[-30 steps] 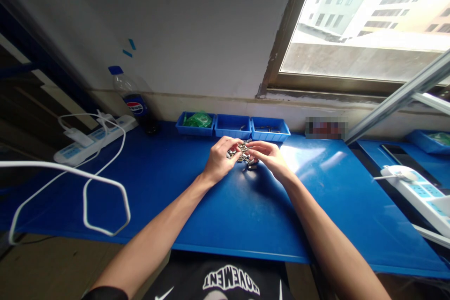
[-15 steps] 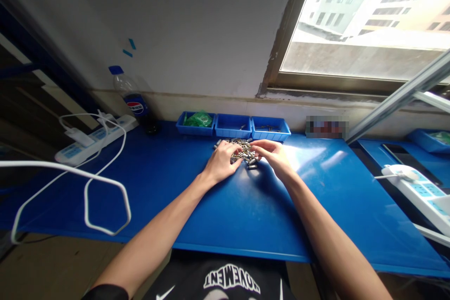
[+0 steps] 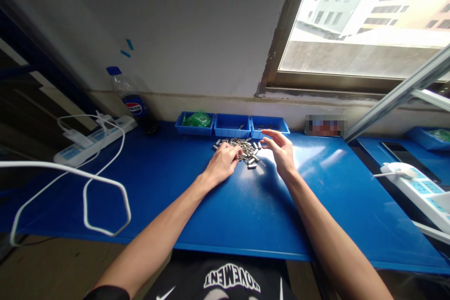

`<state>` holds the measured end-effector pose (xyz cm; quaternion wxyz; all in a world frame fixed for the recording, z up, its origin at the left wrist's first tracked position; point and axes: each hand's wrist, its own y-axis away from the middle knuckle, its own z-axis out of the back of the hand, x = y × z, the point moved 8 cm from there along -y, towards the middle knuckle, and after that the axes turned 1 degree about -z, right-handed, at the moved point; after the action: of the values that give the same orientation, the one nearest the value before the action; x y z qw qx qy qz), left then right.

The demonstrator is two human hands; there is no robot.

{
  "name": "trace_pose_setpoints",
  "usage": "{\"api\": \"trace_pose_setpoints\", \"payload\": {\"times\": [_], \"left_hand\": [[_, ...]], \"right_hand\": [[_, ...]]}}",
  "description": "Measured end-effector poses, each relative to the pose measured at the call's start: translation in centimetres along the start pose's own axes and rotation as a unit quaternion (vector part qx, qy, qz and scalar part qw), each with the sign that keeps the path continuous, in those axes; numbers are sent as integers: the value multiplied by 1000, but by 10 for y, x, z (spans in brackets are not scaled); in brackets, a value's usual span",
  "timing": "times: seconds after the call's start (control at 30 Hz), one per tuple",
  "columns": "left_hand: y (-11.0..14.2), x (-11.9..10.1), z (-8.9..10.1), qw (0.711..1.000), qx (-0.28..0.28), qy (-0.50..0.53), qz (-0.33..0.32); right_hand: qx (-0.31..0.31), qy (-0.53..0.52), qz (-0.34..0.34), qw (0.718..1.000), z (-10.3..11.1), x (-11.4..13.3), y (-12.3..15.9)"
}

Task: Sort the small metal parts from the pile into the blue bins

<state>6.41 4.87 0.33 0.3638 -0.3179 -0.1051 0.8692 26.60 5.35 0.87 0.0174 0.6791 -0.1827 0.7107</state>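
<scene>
A pile of small metal parts (image 3: 250, 152), silvery cylinders and thin brass-coloured pieces, lies on the blue table (image 3: 242, 215). My left hand (image 3: 221, 161) rests at the pile's left side with its fingers curled in, and whatever they hold is hidden. To the right of the pile, my right hand (image 3: 282, 150) is raised with fingers apart, just in front of the right blue bin (image 3: 270, 125). I see nothing in it. A few thin metal pieces lie in that bin.
The middle blue bin (image 3: 232, 127) holds a small piece; the left blue bin (image 3: 194, 129) holds a green plastic bag (image 3: 197, 119). A cola bottle (image 3: 135, 105), a power strip (image 3: 66, 153) and a looping white cable (image 3: 127, 206) are on the left. Another power strip (image 3: 420, 187) stands right.
My right hand has moved from the pile up and right towards the right bin, and its fingers have spread. My left hand stays at the pile, its fingers drawn closer together.
</scene>
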Motion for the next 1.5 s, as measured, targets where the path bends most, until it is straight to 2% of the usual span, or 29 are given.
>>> {"api": "trace_pose_setpoints", "payload": {"times": [0.47,0.57,0.73,0.83,0.93,1.07,1.5], "left_hand": [[0,-7,-3,997,11,-65,-36],[-1,-9,3,999,-29,-24,-38],[-1,-7,26,985,-148,90,-12],[0,-6,37,972,-195,132,5],[1,-4,42,963,-216,162,22],[2,-3,42,959,-226,167,25],[2,-10,36,973,-194,127,-15]], "right_hand": [[13,8,-5,1000,-3,0,1],[14,2,-4,1000,-3,0,1],[39,-5,-26,999,-7,-1,3],[87,3,-42,995,-17,-2,7],[157,10,-53,986,-31,-2,13],[208,11,-66,976,-41,-3,20],[221,-8,-73,972,-44,-4,22]]}}
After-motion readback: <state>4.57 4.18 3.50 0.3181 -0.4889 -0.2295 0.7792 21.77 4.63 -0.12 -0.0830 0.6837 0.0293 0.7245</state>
